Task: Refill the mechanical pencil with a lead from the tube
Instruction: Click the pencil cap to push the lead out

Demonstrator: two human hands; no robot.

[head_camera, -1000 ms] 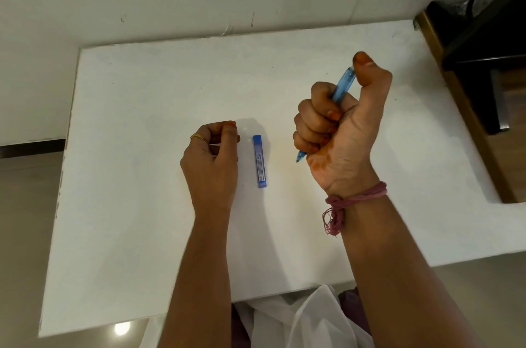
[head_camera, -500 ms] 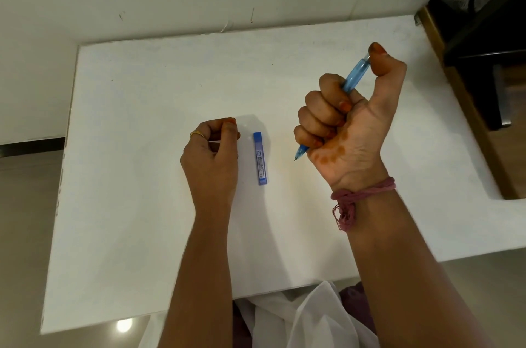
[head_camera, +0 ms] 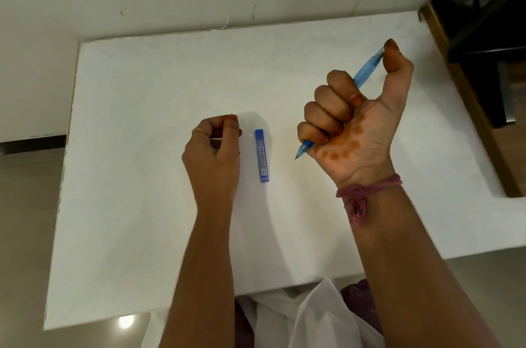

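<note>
The right hand [head_camera: 353, 125] is clenching around the blue mechanical pencil [head_camera: 367, 71] in a fist, right of centre in the frame and lifted off the white surface [head_camera: 142, 205]. The four fingers are wrapping the barrel while the thumb is pressing on the pencil's top end, up toward the upper right; the metal tip is poking out below the little finger, pointing down and left toward the middle of the frame. A pink thread band [head_camera: 367, 191] is circling that wrist, its loose ends hanging beside the forearm. The left hand [head_camera: 213, 154] is resting left of centre on the surface, fingers curled in with thumb and forefinger pinched together — whether anything is sitting between them I cannot tell. A gold ring [head_camera: 199, 130] is showing on one of its fingers. The blue lead tube [head_camera: 262, 155] is lying flat on the surface between the two hands, just beside the left one and touching neither, its length running up and down the frame. At the right edge a wooden cabinet [head_camera: 469, 97] with dark items on top is standing against the surface.
</note>
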